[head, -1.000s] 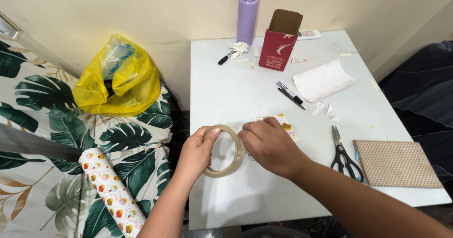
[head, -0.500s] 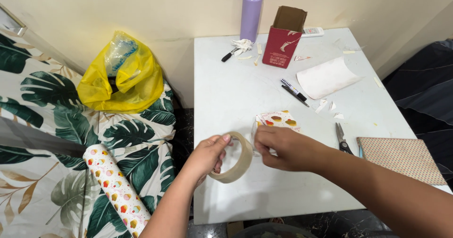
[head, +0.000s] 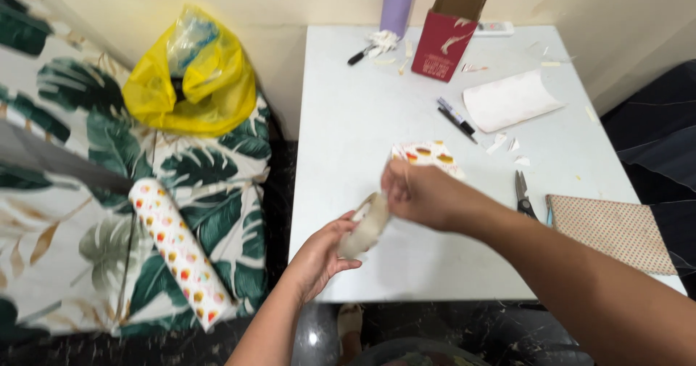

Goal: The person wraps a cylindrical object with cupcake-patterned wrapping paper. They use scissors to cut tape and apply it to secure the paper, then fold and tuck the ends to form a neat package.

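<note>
My left hand (head: pixel 319 253) grips a roll of clear tape (head: pixel 365 226) over the near left part of the white table (head: pixel 348 134); the roll is blurred and seen edge-on. My right hand (head: pixel 417 192) is just above and right of the roll, fingers pinched, seemingly on the tape's end, though blur hides the strip. Right behind that hand lies a small packet wrapped in cupcake-print paper (head: pixel 424 153).
Scissors (head: pixel 522 194) and a dotted flat packet (head: pixel 609 232) lie at the right. Two pens (head: pixel 455 119), a curled white sheet (head: pixel 511 100), a red open box (head: pixel 448 36) and a purple bottle (head: pixel 398 0) stand farther back. A wrapping-paper roll (head: pixel 177 250) and yellow bag (head: pixel 190 76) rest on the leaf-print bed.
My left hand has lowered and tilted the tape roll toward the table's near edge. My right hand has lifted away from the roll, up toward the printed packet. The view has tilted down.
</note>
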